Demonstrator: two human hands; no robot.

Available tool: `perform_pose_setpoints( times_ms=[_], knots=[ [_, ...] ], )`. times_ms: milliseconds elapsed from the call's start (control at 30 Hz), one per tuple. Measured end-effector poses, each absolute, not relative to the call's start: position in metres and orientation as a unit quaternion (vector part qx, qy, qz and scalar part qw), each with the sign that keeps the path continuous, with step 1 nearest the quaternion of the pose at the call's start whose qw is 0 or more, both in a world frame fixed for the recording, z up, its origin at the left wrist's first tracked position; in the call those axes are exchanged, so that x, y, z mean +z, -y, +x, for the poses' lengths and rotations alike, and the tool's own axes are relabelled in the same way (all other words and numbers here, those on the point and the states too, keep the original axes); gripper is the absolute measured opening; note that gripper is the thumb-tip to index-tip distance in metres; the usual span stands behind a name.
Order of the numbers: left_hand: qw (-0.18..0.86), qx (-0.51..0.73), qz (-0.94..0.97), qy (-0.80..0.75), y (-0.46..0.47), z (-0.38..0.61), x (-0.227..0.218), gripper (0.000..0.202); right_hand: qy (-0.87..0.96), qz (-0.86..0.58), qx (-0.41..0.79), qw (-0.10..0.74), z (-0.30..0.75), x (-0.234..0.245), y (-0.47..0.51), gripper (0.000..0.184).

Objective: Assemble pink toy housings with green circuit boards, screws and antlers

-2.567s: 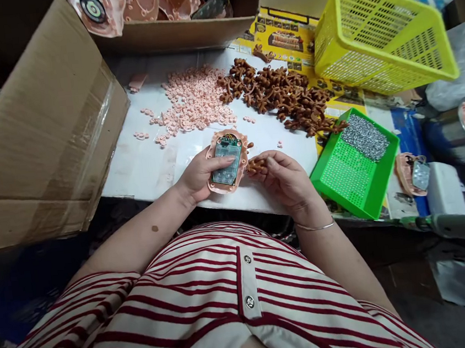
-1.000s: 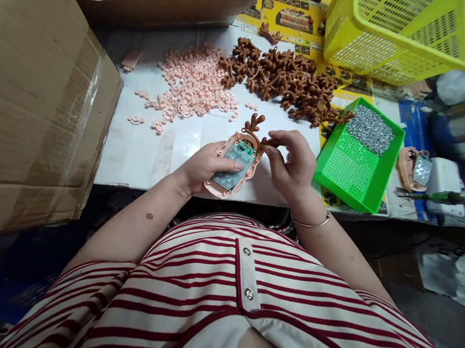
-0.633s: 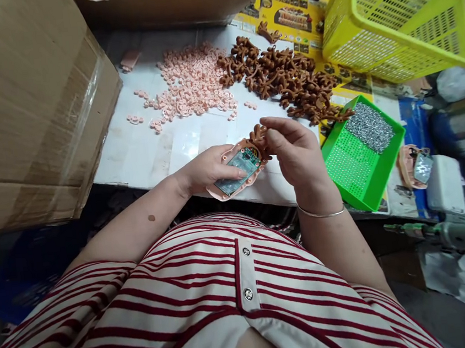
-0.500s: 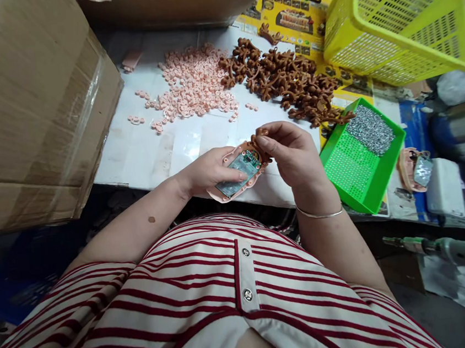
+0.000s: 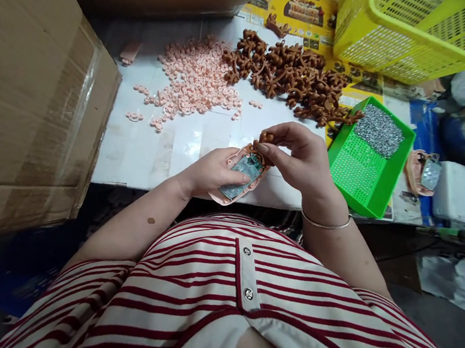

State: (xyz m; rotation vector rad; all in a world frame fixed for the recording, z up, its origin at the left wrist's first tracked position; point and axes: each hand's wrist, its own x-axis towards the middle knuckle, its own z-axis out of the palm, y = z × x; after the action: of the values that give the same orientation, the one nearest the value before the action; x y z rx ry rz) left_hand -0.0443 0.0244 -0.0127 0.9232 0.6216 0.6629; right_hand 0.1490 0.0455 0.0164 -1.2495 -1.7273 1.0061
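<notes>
My left hand is closed round a pink plastic shell, its thumb lying over the circuit board inside. Some wires and a green part show at the board's far end. Between the thumb and fingers of my right hand is a brown antler-shaped plastic piece, pressed against the shell's upper right end. The fingers hide part of that piece. Beyond the hands lie a heap of small pink plastic parts and a heap of brown antler-shaped pieces.
A green basket holding many small metal screws stands at the right. Behind it is a yellow crate. Cardboard boxes border the left and back. Another pink shell lies beside a white box at far right.
The view has shifted slightly, so the basket and crate sit further right. Both hands keep their holds, and the brown piece stays at the shell's end with slightly changed right-hand finger position.
</notes>
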Motion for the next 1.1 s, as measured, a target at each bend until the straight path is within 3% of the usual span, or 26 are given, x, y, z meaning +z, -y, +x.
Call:
perform_pose_setpoints(
  times_ms=[167, 367, 533, 700, 867, 1100],
  knots=[
    [0.750, 0.321, 0.474, -0.332, -0.024, -0.043, -0.013, 0.019, 0.719, -0.517, 0.288, 0.365, 0.143, 0.016, -0.042, 0.020],
    [0.801, 0.297, 0.440, -0.278, -0.023, -0.045, -0.015, 0.026, 0.538, -0.477, 0.603, 0.345, 0.148, 0.006, -0.054, 0.039],
    [0.834, 0.311, 0.392, -0.232, -0.025, -0.046, -0.018, 0.036, 0.449, -0.454, 0.642, 0.425, 0.146, -0.002, -0.048, 0.049],
    [0.837, 0.342, 0.364, -0.222, -0.026, -0.046, -0.020, 0.039, 0.410, -0.422, 0.687, 0.427, 0.152, -0.007, -0.035, 0.047],
    [0.831, 0.340, 0.371, -0.237, -0.025, -0.046, -0.018, 0.040, 0.442, -0.403, 0.675, 0.431, 0.153, -0.010, -0.026, 0.039],
    [0.820, 0.337, 0.382, -0.261, -0.027, -0.042, -0.019, 0.041, 0.479, -0.472, 0.568, 0.475, 0.148, -0.021, -0.024, 0.052]
  ],
)
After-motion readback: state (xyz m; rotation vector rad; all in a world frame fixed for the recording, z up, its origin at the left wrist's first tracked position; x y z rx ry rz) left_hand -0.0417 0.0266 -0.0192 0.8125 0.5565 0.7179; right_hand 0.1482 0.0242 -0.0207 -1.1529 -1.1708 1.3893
